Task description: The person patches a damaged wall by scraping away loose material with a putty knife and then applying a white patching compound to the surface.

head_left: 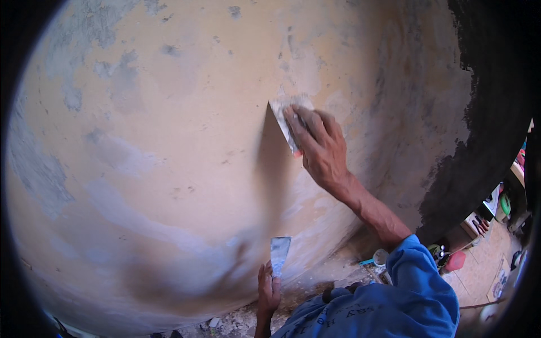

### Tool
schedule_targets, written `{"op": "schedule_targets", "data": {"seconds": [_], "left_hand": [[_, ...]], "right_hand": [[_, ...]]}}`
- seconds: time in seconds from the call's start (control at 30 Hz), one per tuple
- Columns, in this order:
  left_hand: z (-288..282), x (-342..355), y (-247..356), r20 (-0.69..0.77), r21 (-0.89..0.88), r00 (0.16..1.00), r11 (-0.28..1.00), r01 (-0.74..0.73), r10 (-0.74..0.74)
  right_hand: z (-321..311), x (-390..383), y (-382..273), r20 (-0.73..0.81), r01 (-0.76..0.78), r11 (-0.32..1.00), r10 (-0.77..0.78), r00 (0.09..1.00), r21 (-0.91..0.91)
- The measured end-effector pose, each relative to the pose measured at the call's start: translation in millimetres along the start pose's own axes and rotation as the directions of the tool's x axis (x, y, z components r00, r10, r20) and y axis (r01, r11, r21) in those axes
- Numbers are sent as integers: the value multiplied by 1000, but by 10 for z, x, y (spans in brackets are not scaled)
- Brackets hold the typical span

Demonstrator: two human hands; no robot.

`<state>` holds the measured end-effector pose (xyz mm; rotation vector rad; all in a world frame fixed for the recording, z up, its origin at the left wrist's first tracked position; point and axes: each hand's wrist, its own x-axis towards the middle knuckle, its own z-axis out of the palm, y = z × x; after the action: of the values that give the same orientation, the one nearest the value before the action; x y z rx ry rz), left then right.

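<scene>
My right hand (322,138) grips a wide putty knife (283,121), its pale, plaster-smeared blade laid against the wall (186,101). Fingers press on the back of the blade, and a bit of red shows at its lower corner. Lower down, my left hand (269,288) holds a second, narrower putty knife (279,252) with its blade pointing up. This one appears apart from the wall, below the right hand. The wall is cream-coloured, with grey and whitish patches and small dark marks. Its handle is mostly hidden by my left fingers.
A dark, ragged-edged area (490,146) borders the pale wall on the right. On the floor at lower right stand a red container (455,261), a white cup-like vessel (380,258) and assorted tools. Debris (225,324) lies along the wall's foot.
</scene>
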<state>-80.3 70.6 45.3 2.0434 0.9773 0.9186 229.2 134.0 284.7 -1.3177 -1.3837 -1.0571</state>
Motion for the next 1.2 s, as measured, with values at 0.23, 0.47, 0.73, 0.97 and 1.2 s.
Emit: {"op": "schedule_targets", "data": {"seconds": [0.23,0.47,0.73,0.97,1.2], "left_hand": [[-67,67,114,74,85,997,996,-16,10],[17,-34,-38,3,67,1000,998,-14,14],[-50,42,-15,75,85,996,995,-52,46],[95,-20,-17,49,-141,995,985,96,-90],[-9,80,89,158,-1,987,999,-33,32]], "right_hand": [[79,313,75,-173,6,1000,-8,985,-13],[208,-332,-154,94,-34,998,28,995,56],[-24,460,181,-206,-19,997,5,979,-68],[128,163,22,-59,-13,999,11,998,-44],[178,-601,-163,129,23,998,-30,991,55]]}}
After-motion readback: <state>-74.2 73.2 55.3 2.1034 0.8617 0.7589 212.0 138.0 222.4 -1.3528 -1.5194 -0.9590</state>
